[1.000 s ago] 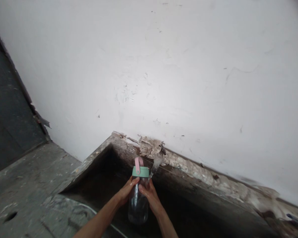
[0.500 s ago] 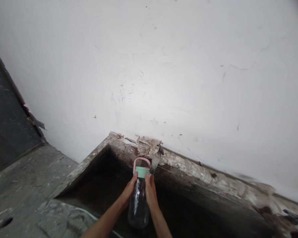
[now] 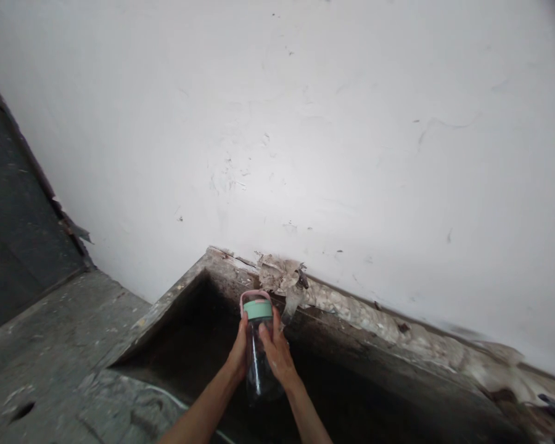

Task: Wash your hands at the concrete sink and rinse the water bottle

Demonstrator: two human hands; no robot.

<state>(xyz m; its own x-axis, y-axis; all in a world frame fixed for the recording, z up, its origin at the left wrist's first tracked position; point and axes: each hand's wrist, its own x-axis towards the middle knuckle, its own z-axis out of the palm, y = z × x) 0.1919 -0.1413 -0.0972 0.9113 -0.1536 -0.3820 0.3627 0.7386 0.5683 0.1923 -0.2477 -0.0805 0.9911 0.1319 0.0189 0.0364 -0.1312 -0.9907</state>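
Note:
A clear bottle (image 3: pixel 258 364) with a mint green lid (image 3: pixel 258 309) and a raised pink handle (image 3: pixel 255 294) is held above the dark trough. My left hand (image 3: pixel 238 350) presses against its left side, thumb near the lid. On its right side is my right hand (image 3: pixel 277 353), with the thumb across the front and the fingers around the side. Just right of the lid, a tap (image 3: pixel 294 302) sticks out from the wrapped pipe. The bottle's base is dim against the trough.
The concrete trough (image 3: pixel 166 296) has a rough rim. A wrapped pipe (image 3: pixel 374 317) runs along its back, below the white wall (image 3: pixel 305 123). A grey ledge (image 3: pixel 50 345) with a hole lies left, beside a dark panel (image 3: pixel 23 228).
The bottle has turned and tilted between my hands, its handle leaning back and left. My right hand has shifted round to its front. The view has moved slightly.

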